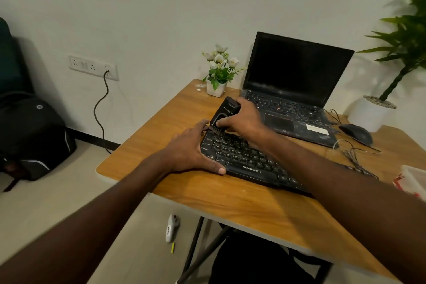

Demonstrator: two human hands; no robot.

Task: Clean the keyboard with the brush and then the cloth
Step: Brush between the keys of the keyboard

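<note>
Brushing begins at the far-left corner of the black plastic keyboard [244, 159], which lies on the wooden table [230, 203] with its long axis running from that corner toward the near right. The right hand [244, 120], fingers curled around a black plastic brush [224, 114], sets the bristles there. The left hand [191, 152], fingers relaxed, rests on the left end, steadying it. Remaining keys stretch rightward from the bristles. No cloth is identifiable.

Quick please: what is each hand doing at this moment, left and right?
Left hand: open, fingers resting on the left end of the keyboard.
Right hand: gripping the black brush, bristles on the keys.
</note>
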